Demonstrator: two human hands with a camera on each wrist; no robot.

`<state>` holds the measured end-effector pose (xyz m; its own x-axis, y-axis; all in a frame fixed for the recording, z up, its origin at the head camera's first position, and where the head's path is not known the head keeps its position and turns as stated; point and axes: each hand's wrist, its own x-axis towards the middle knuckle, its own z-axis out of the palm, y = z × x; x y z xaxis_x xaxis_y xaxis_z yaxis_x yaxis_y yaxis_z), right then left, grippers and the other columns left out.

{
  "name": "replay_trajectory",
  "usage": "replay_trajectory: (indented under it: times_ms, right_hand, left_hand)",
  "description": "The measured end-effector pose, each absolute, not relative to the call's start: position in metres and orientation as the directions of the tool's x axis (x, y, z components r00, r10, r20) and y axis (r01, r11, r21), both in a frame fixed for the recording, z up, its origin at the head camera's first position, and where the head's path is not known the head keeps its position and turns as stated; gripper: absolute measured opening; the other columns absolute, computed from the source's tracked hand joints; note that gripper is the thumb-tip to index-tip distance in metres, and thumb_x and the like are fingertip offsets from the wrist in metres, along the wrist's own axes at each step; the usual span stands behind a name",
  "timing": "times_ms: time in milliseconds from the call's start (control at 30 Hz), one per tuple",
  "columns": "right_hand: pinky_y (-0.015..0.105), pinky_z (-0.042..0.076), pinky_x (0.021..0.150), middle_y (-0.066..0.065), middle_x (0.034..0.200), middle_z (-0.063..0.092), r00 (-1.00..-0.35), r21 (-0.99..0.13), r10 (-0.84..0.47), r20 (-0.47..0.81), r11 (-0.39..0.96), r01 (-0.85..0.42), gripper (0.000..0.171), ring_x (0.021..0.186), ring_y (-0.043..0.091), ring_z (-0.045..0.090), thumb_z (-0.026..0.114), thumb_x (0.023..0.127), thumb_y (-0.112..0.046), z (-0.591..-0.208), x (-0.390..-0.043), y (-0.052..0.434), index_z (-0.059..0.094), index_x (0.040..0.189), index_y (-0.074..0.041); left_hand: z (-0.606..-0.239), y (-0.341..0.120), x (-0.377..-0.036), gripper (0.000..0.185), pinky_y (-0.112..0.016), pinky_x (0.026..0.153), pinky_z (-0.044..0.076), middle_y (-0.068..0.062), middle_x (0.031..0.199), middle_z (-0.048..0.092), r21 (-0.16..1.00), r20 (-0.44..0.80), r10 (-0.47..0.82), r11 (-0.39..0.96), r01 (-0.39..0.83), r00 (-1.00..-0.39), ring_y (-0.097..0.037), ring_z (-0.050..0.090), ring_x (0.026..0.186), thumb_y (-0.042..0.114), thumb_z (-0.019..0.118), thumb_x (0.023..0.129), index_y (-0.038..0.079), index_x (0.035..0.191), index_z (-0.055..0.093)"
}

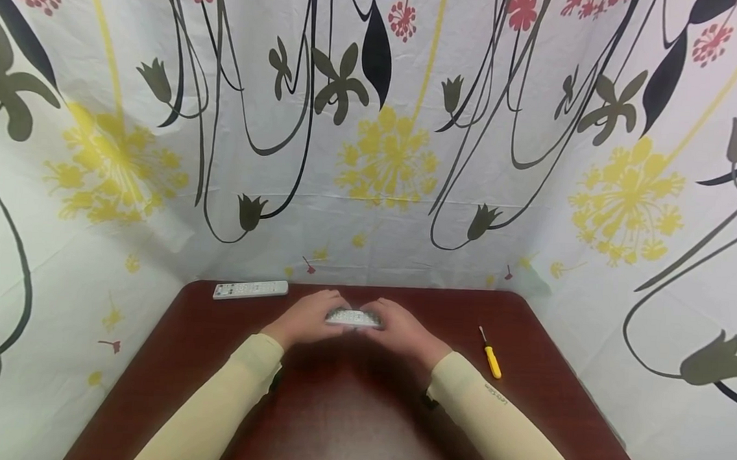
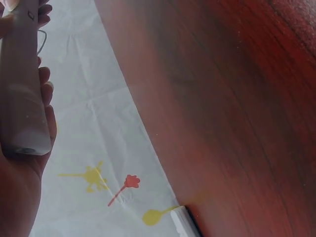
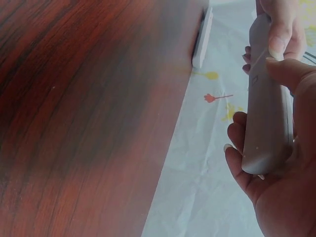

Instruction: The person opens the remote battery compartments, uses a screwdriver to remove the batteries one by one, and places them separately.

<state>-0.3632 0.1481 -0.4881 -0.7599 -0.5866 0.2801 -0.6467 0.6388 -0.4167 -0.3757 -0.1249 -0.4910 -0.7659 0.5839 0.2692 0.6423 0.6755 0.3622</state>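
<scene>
Both hands hold one white remote control (image 1: 354,318) sideways over the far part of the table, its button face towards the head camera. My left hand (image 1: 312,317) grips one end and my right hand (image 1: 401,331) the other. In the left wrist view the smooth back of the remote (image 2: 23,94) shows, with fingers curled along its edge. The right wrist view shows both thumbs on that back, their tips close together near the middle of the remote (image 3: 268,123). Its buttons are hidden in both wrist views.
A second white remote control (image 1: 250,290) lies at the table's far left edge. On the right lies a screwdriver (image 1: 491,359) with a yellow handle. The dark red table (image 1: 348,421) is enclosed by a flower-patterned white curtain (image 1: 367,250) at the back and sides.
</scene>
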Motion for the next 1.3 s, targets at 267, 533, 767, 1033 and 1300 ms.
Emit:
replay_trajectory:
  times_ms: [267, 533, 767, 1033, 1300]
  right_hand:
    - [0.036, 0.055, 0.090, -0.013, 0.114, 0.070, -0.781, -0.470, -0.575, 0.245, 0.634, -0.614, 0.034, 0.099, 0.009, 0.063, 0.076, 0.105, -0.048, -0.4864, -0.3629, 0.1518, 0.076, 0.129, -0.024]
    - [0.036, 0.056, 0.089, -0.013, 0.111, 0.072, -0.800, -0.522, -0.554, 0.229, 0.624, -0.581, 0.030, 0.098, 0.010, 0.065, 0.079, 0.104, -0.043, -0.4817, -0.3616, 0.1537, 0.077, 0.126, -0.023]
    - [0.037, 0.058, 0.087, -0.012, 0.109, 0.073, -0.803, -0.532, -0.548, 0.234, 0.620, -0.577, 0.032, 0.095, 0.010, 0.066, 0.081, 0.102, -0.044, -0.4792, -0.3604, 0.1553, 0.078, 0.124, -0.021]
    - [0.035, 0.058, 0.086, -0.013, 0.102, 0.073, -0.813, -0.527, -0.532, 0.238, 0.632, -0.568, 0.022, 0.091, 0.009, 0.066, 0.083, 0.102, -0.036, -0.4833, -0.3615, 0.1541, 0.080, 0.117, -0.020]
    - [0.035, 0.058, 0.081, -0.013, 0.097, 0.074, -0.814, -0.550, -0.533, 0.230, 0.619, -0.561, 0.019, 0.085, 0.010, 0.067, 0.083, 0.102, -0.037, -0.4869, -0.3635, 0.1526, 0.080, 0.112, -0.022]
  left_hand:
    - [-0.4888, -0.1230, -0.3741, 0.037, -0.036, 0.092, 0.056, 0.018, 0.108, 0.066, 0.409, 0.241, 0.581, 0.665, 0.624, -0.777, -0.007, 0.061, 0.096, 0.063, 0.077, 0.099, 0.032, 0.118, 0.075]
    - [-0.4869, -0.1211, -0.3739, 0.033, -0.034, 0.092, 0.056, 0.019, 0.106, 0.066, 0.432, 0.241, 0.583, 0.651, 0.624, -0.776, -0.007, 0.062, 0.095, 0.061, 0.075, 0.101, 0.032, 0.116, 0.075]
    - [-0.4840, -0.1214, -0.3737, 0.033, -0.037, 0.094, 0.057, 0.018, 0.106, 0.068, 0.437, 0.242, 0.594, 0.639, 0.633, -0.767, -0.008, 0.063, 0.096, 0.062, 0.072, 0.103, 0.031, 0.115, 0.075]
    - [-0.4833, -0.1218, -0.3729, 0.033, -0.040, 0.096, 0.057, 0.016, 0.108, 0.071, 0.438, 0.200, 0.584, 0.665, 0.605, -0.787, -0.009, 0.064, 0.098, 0.060, 0.068, 0.107, 0.029, 0.118, 0.076]
    - [-0.4838, -0.1238, -0.3723, 0.028, -0.038, 0.095, 0.057, 0.017, 0.107, 0.071, 0.438, 0.202, 0.582, 0.666, 0.604, -0.788, -0.008, 0.064, 0.097, 0.055, 0.075, 0.104, 0.030, 0.116, 0.077]
